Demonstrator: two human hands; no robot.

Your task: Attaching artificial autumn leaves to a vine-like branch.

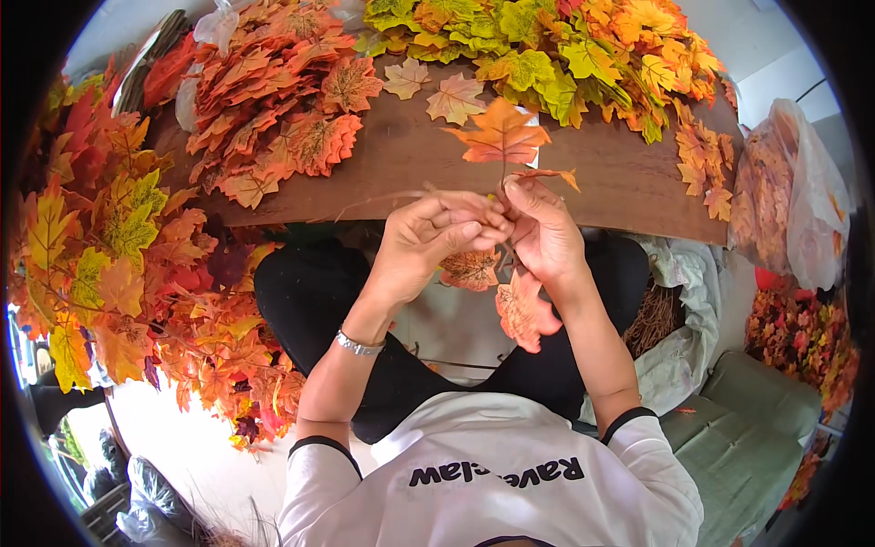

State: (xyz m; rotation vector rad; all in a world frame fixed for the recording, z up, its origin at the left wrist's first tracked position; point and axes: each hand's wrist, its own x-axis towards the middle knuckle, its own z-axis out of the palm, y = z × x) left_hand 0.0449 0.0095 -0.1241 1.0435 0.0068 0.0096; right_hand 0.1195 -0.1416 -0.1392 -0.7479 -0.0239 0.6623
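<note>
My right hand (550, 239) pinches the thin stem of an artificial maple leaf spray (503, 137) between thumb and fingers, at the near edge of the brown table. One orange leaf stands up above the fingers, a small one sticks out to the right, and two paler orange leaves (526, 312) hang below. My left hand (436, 239) is closed, with its fingertips meeting the stem beside the right thumb. A thin brown stem (383, 196) runs out leftward behind the left fingers; the fingers hide where it joins.
Stacked red-orange leaves (273, 91) lie on the table (602, 173) at left, green and yellow ones (547, 55) at the back. Two loose pale leaves (456, 98) lie between. Finished-looking leaf branches (118, 255) crowd my left. A plastic bag of leaves (788, 191) and a sack of brown stems (654, 319) are at right.
</note>
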